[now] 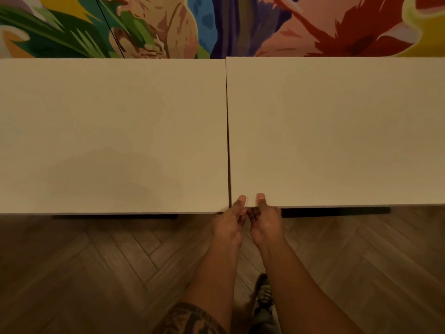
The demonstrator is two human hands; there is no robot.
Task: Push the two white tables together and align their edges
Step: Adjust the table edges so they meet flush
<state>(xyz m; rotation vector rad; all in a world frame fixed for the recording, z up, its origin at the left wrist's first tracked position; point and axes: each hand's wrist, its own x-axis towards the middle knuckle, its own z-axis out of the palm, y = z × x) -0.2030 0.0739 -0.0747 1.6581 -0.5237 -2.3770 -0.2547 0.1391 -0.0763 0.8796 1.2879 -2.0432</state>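
Note:
Two white tables stand side by side with only a thin dark seam between them. The left table [113,131] has its near edge slightly closer to me than the right table [337,128], and its far edge sits a little lower in the view. Both my hands grip the near edge of the right table at its left corner, just right of the seam. My left hand [231,221] and my right hand [265,220] each have the thumb on top and the fingers curled under the edge.
A colourful mural wall [216,25] runs right behind the tables' far edges. Herringbone wood floor [96,261] lies on my side. My shoe [263,297] stands on the floor below my hands. Dark table bases show under the near edges.

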